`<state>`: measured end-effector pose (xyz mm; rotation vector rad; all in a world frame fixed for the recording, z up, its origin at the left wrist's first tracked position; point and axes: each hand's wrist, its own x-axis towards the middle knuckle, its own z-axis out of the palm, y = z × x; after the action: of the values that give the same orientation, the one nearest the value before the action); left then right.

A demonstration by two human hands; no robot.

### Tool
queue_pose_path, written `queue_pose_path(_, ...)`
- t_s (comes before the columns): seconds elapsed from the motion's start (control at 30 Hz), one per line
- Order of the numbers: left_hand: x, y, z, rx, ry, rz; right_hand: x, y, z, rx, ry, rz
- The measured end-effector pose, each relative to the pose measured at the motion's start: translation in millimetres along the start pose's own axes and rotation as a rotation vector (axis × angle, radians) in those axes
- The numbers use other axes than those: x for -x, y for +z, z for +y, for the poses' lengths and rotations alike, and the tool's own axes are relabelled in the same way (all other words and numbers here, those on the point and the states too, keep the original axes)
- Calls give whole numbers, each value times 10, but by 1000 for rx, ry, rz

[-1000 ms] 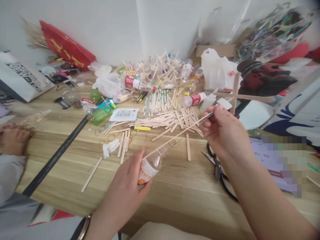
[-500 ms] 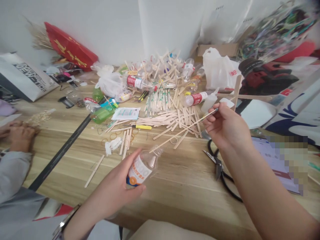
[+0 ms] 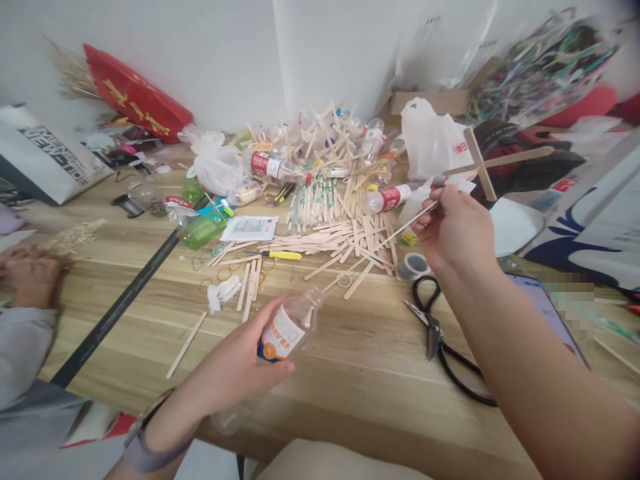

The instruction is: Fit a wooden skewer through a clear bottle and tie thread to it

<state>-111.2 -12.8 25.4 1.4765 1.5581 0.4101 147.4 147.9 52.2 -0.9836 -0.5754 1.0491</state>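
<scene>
A pale wood-grain table (image 3: 380, 373) fills most of the view, lit evenly by soft daylight. Behind its far edge rises a plain white wall (image 3: 210, 60), with a white vertical panel (image 3: 330, 53) standing forward of the wall near the table's middle. Below the table's near edge, a light rounded seat edge (image 3: 330, 463) shows, with a strip of red (image 3: 125, 420) left of it.

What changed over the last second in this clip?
The right hand rose toward the back, lifting the thin wooden skewer with its stick cross; the skewer's near tip now lies by the clear plastic bottle mouth. The left hand kept holding the bottle.
</scene>
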Motion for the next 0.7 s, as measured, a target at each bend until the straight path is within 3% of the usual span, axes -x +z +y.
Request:
queue_pose_path(0.3,-269,-83,5,460,87,-282,183,160,214,70,138,-140)
queue_pose_path(0.57,-626,13,126,769,211,-418,343,207,424,121,290,-259)
queue_pose_path(0.7,-747,49,188,850,179,-438,388,168,467,124,294,-299)
